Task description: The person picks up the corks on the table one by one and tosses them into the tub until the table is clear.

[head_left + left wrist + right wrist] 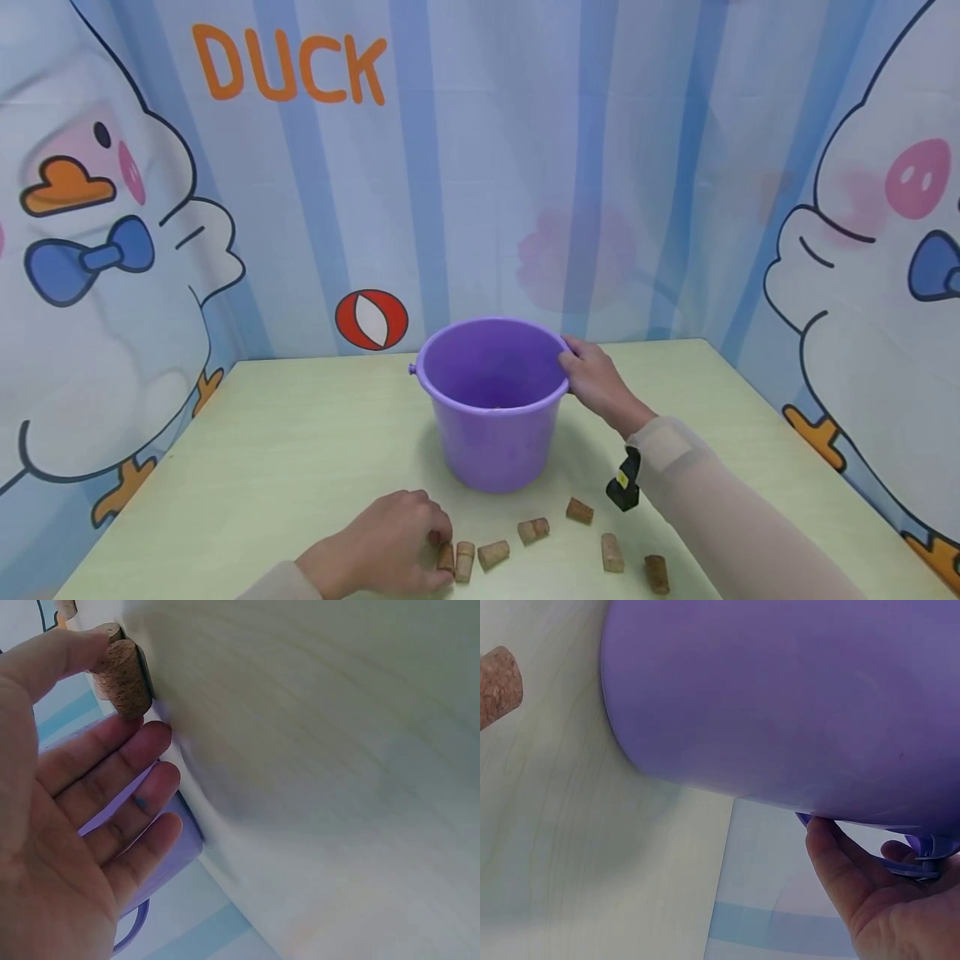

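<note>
A purple bucket (495, 446) stands upright near the middle of the table. My right hand (600, 383) grips its rim at the right side, where the right wrist view shows fingers round the rim and handle (911, 868). At the front, my left hand (390, 542) pinches a cork (129, 681) between thumb and forefinger, its other fingers spread loosely. That cork is low over the tabletop or touching it; I cannot tell which. Just right of it lies another cork (465, 562), close beside. The bucket's bottom inside is mostly hidden.
More corks lie scattered to the right: a pale cork (493, 555), a banded cork (534, 531), a brown cork (580, 511), a light cork (612, 553) and a dark cork (657, 575). A duck-printed curtain (495, 167) hangs behind the table (300, 442).
</note>
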The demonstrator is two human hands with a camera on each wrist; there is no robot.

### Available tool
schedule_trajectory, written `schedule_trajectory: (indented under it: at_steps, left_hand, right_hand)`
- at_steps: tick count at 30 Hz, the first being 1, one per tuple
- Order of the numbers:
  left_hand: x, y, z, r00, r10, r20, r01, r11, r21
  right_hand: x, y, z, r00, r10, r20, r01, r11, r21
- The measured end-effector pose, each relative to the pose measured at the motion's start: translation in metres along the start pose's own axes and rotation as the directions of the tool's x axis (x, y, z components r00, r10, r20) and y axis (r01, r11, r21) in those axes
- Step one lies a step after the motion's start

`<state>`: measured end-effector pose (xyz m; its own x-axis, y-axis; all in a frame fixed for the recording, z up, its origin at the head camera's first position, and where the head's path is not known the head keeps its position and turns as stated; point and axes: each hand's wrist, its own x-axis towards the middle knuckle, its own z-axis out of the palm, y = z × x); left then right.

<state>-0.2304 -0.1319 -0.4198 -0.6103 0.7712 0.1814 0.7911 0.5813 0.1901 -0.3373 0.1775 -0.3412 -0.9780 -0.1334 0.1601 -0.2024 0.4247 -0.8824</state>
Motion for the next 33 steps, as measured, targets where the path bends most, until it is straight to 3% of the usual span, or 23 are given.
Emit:
schedule_trajectory:
  at_steps: [22, 33]
  left_hand:
    - [-0.001, -0.002, -0.002, 1.000, -0.018, -0.017, 0.018, 0.999, 0.026]
    - [0.000, -0.002, -0.009, 0.999, -0.036, -0.024, 0.036, 0.999, -0.039]
  right_hand:
    - [-0.001, -0.001, 0.001, 1.000, 0.000, 0.001, 0.000, 1.000, 0.000]
    - [-0.002, -0.002, 0.001, 1.000, 0.007, -0.002, -0.007, 1.000, 0.001]
